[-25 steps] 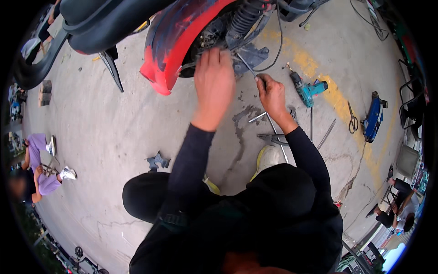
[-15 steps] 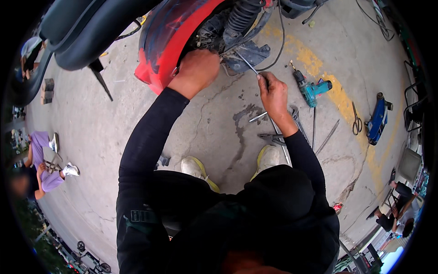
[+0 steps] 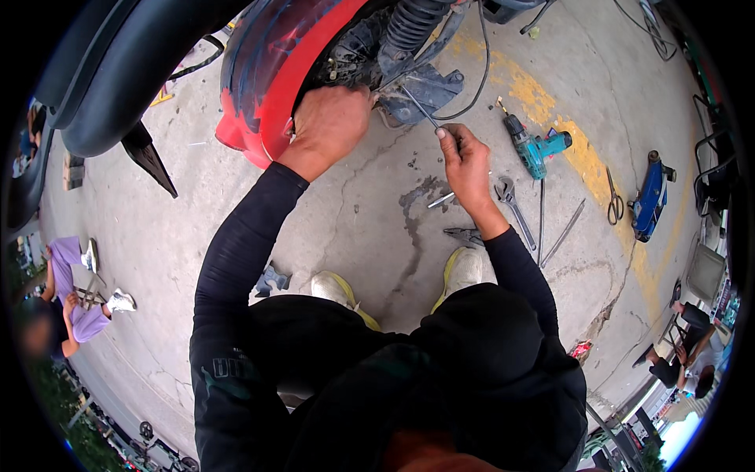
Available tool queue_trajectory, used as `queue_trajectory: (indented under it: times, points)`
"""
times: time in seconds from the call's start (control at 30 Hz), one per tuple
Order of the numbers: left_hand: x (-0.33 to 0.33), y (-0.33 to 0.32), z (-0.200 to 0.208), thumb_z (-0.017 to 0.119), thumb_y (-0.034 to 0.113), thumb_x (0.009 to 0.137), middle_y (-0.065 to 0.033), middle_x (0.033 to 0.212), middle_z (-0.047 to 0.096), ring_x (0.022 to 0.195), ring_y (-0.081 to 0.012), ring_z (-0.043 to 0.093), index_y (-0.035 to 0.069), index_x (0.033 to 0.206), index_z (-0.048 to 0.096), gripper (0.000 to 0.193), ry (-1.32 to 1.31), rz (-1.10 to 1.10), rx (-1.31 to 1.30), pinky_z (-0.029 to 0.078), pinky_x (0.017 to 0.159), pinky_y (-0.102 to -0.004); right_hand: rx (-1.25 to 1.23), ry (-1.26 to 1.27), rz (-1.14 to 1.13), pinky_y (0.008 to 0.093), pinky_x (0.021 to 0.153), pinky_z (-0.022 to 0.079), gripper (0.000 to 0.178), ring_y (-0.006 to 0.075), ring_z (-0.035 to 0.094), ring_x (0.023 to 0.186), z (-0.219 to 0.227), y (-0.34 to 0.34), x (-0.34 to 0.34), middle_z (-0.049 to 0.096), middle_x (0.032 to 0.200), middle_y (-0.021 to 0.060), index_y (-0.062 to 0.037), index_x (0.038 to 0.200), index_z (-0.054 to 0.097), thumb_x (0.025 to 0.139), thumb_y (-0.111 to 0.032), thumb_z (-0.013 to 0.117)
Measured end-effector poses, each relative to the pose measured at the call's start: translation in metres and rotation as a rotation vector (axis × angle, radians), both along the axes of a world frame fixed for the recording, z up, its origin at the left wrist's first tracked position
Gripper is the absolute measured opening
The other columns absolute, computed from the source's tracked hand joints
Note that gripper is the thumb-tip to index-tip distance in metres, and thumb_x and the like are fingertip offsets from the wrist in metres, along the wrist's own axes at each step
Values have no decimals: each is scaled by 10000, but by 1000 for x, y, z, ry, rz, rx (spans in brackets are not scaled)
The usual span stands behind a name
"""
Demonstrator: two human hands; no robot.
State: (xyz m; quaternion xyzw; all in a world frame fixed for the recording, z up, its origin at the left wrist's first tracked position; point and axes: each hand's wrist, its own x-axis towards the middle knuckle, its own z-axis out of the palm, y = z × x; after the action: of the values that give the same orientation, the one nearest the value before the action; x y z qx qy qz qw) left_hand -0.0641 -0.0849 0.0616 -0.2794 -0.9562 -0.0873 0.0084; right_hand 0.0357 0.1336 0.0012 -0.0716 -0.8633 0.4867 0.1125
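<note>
Plainly, the right hand [image 3: 469, 160] is closed around a thin metal rod [image 3: 423, 108], whose far end runs up to the dirty bracket [image 3: 439, 91] below the black spring [image 3: 410, 33]. The left hand [image 3: 333, 119] is curled beside the red cover [image 3: 281, 106], fingertips hidden among dark parts [image 3: 352, 57], so I cannot tell whether it grips anything. Rightward on the floor [image 3: 370, 228] lie a drill [image 3: 533, 149], a wrench [image 3: 519, 216] and scissors [image 3: 614, 206].

Can't see fingertips on the left hand [image 3: 334, 118], or the tops of the red cover [image 3: 285, 82] and spring [image 3: 413, 27], cut off above.
</note>
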Motion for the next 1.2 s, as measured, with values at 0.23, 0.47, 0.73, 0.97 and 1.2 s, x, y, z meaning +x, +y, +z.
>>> queue_trajectory:
  times: [0.23,0.47,0.73,0.97,1.2]
  points:
    - [3,1,1,518,316,979,-213,683,655,638,-408,653,46,865,655,324,11,-6,-10,518,581,-505,-510,-244,58,259,520,382,253,104,470,551,-5,-7,1,545,645,11,25,976,643,977,-228,633]
    - [1,3,2,513,327,984,-216,703,665,645,-403,658,51,870,675,339,50,20,-37,527,594,-495,-1403,-415,89,217,480,278,191,54,333,528,13,-7,-6,397,610,-62,-32,913,610,981,-210,627]
    - [3,5,3,512,311,973,-211,711,672,664,-394,667,45,865,668,327,50,24,-60,523,600,-500,-1190,-239,221,230,497,274,262,52,336,552,-14,3,-10,386,596,-59,39,1086,665,977,-196,627]
    - [4,6,2,537,327,980,-195,649,643,610,-390,642,58,837,660,329,128,49,-60,510,560,-484,-275,65,185,233,522,319,239,45,416,588,0,1,-12,507,672,-53,39,1038,704,949,-181,672]
    - [21,22,1,594,253,918,-79,813,638,761,-274,667,86,1003,641,193,413,-17,-95,529,581,-414,-1130,-370,226,214,502,283,246,47,353,549,1,21,-26,415,624,-72,43,1000,676,966,-199,649]
